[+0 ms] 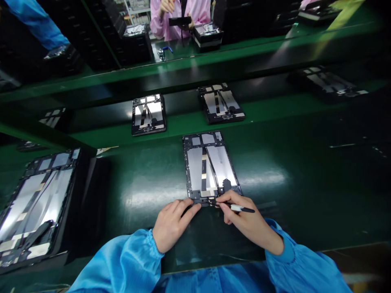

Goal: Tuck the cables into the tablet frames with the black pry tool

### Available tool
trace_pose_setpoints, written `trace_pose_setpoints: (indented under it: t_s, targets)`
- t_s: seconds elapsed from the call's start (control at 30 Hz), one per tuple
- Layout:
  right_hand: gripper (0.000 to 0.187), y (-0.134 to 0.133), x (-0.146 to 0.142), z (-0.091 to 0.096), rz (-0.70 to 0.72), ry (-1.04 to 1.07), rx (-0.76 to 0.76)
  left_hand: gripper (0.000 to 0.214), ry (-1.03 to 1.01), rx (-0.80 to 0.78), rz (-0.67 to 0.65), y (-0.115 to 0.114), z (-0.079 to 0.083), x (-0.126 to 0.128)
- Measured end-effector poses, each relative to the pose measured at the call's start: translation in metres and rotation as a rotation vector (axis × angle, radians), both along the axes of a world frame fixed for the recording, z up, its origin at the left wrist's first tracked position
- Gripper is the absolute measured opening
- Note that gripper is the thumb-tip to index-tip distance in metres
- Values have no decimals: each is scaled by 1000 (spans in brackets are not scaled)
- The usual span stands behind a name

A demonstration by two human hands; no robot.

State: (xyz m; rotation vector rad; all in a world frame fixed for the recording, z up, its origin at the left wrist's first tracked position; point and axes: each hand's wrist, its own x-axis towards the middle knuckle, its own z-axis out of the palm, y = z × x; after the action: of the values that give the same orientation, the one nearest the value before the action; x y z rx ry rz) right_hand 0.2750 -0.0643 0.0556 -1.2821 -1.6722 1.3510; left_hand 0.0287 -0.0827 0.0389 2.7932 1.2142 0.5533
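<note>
While my left hand [171, 224], thumb and forefinger slightly apart, touches the near edge of the flat, black-framed silver tablet [194, 162] on the glossy green table [146, 175], my right hand [247, 219] pinches a slim black-and-white tool [237, 208] at that edge.

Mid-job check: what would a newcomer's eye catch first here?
Probably the open black-framed tablet, shiny silver inside, lying at centre on the glossy green bench. Next, the slim black-and-white tool in the right hand at the tablet's near edge, then the bright blue sleeves below.
</note>
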Motion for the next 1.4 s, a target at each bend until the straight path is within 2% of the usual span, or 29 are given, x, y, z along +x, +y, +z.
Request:
trace_pose_setpoints:
  t_s: [0.13,0.2,0.33,0.5,0.6,0.7,0.83,0.93,1.0,1.13,1.23,1.4]
  targets:
    - [12,-1,10,-1,-78,19,-10,33,10,5,-5,0,-1,-3]
    - [14,-2,9,0,-73,51,-3,34,1,14,-20,0,0,-6]
    - [18,-5,0,2,58,107,-3,33,-37,49,-75,0,5,-11]
    - [16,-1,-8,7,158,85,149,31,-52,52,-68,1,6,-10]
    - [16,1,-10,11,196,74,157,31,-54,56,-66,2,4,-9]
    - [16,1,-11,11,192,68,95,30,-71,45,-56,2,2,-9]
    - [15,-7,-4,3,84,112,-117,29,-150,17,-35,-11,4,-9]
    - [19,-16,3,-6,29,129,-237,26,-140,-16,-177,-29,6,-5]
    - [22,-21,6,-8,67,87,-267,24,-77,-29,-254,-38,6,0]
    - [17,-23,4,-2,156,-99,-129,26,45,-9,-259,-43,4,6]
    - [12,-19,1,3,171,-191,20,28,32,-1,-295,-39,5,6]
    - [12,-19,-8,4,244,-191,48,29,8,-9,-278,-38,6,6]
